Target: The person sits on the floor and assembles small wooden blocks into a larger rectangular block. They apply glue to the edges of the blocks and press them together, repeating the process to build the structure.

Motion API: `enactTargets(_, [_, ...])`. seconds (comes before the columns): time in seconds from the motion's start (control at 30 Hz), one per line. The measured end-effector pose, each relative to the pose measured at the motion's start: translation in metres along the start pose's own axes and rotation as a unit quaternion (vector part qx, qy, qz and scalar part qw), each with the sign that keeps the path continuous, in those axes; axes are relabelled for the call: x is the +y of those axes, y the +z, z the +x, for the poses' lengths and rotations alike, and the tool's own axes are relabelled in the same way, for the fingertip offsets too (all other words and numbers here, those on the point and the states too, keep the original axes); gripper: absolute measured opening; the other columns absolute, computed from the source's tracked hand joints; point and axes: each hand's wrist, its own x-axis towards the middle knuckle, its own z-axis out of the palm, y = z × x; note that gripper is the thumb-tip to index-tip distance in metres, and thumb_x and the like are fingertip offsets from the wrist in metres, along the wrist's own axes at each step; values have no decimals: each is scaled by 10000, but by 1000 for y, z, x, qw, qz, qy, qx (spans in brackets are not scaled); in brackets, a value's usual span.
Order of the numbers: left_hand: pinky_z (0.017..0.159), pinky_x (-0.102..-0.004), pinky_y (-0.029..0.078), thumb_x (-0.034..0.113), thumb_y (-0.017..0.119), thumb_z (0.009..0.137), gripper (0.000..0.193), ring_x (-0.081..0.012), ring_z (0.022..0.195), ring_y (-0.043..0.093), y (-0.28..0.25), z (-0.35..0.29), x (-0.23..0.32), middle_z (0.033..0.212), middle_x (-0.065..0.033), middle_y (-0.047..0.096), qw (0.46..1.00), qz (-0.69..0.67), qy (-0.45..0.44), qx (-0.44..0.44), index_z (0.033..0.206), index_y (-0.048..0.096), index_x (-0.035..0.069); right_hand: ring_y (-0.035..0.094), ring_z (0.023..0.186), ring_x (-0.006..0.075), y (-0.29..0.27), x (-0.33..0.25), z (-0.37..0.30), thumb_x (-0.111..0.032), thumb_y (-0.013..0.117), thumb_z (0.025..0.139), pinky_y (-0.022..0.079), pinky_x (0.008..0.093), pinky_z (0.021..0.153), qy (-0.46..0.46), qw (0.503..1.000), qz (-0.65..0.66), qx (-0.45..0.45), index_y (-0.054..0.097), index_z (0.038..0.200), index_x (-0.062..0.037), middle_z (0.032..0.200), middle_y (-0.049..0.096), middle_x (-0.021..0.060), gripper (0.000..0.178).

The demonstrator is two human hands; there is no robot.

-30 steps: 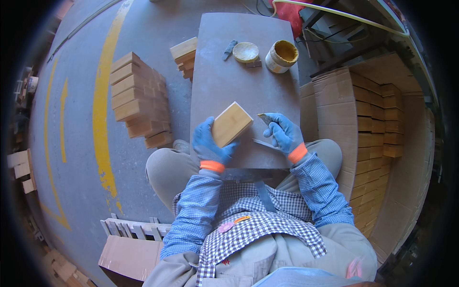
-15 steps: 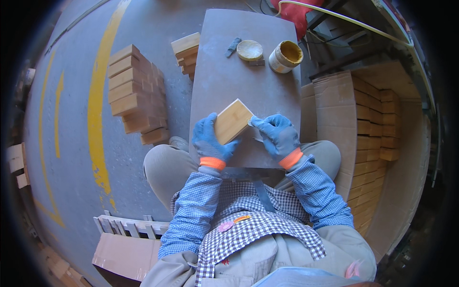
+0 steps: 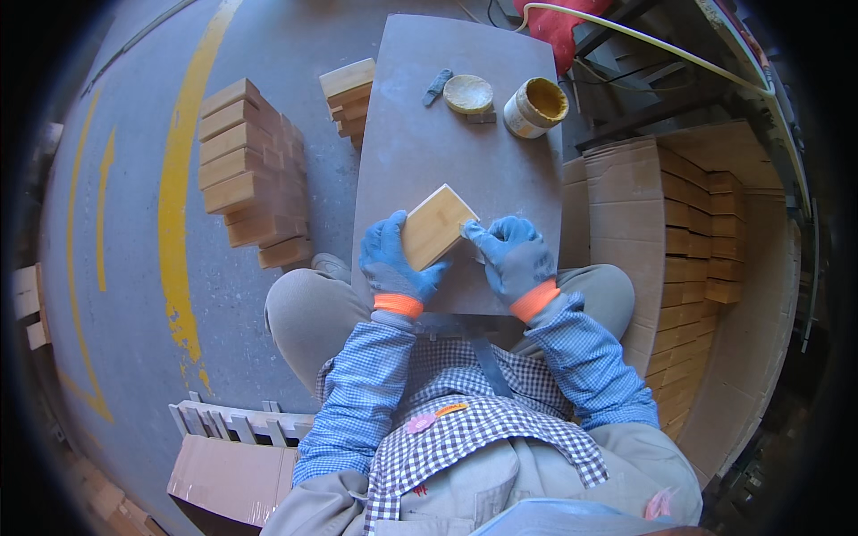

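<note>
My left hand (image 3: 394,259), in a blue-grey glove with an orange cuff, is closed around the left and lower edges of a flat light wooden block (image 3: 435,227), held tilted above the table. My right hand (image 3: 516,256), gloved alike, is closed in a pinch, its fingertips touching the block's right edge near the corner. Whatever lies between those fingers is hidden; a thin pale edge shows just beneath them. Farther up the table stand an open tub (image 3: 535,107) with yellowish-brown paste around its inside and a round lid (image 3: 467,94) smeared with pale paste.
The grey table (image 3: 420,161) spans the middle. A crumpled blue-grey piece (image 3: 437,87) lies beside the lid. Left of the table, stacked wooden blocks (image 3: 246,165) stand on the floor, with a smaller stack (image 3: 349,94) by the table edge. At right, a cardboard box (image 3: 630,210) holds many blocks.
My right hand has shifted slightly left and its wrist has turned, with the fingertips still at the block's right edge. My left hand and the block stay nearly still.
</note>
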Motion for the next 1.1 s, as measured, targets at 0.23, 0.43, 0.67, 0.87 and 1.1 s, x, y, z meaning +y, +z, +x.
enactTargets(0.23, [992,-474,429,368,920,581,883,-338,1130,538,0,0,0,1216,-117,567,1000,3,-2,-5,1326,521,110,574,844,252,-3,-6,-4,-34,652,846,510,382,695,-3,1000,-20,16,678,1302,-180,901,567,58,479])
enactTargets(0.43, [967,-458,463,329,940,547,880,-341,1097,559,2,-1,1,1190,-124,571,1000,10,15,18,1297,541,101,577,838,264,-13,-8,-6,-17,639,844,504,389,700,0,1000,-10,16,682,1292,-151,892,577,69,470])
enactTargets(0.67, [964,-460,458,328,936,559,871,-342,1105,555,2,-1,1,1201,-122,569,1000,21,12,9,1303,537,111,589,867,248,-15,-10,0,-77,648,883,521,377,702,-28,999,-36,9,670,1296,-137,935,596,55,417])
enactTargets(0.87, [954,-459,457,334,928,570,838,-337,1097,558,2,-1,0,1180,-116,584,999,21,20,13,1280,542,112,597,885,235,-13,-13,4,-87,670,859,529,370,700,-27,993,-113,-33,658,1281,-92,979,598,61,422])
enactTargets(1.1, [950,-460,457,343,927,576,828,-335,1092,557,3,-1,0,1172,-113,587,999,25,25,16,1271,544,108,597,881,234,-18,-14,5,-78,676,841,530,370,694,-31,993,-109,-12,647,1280,-74,958,583,62,440])
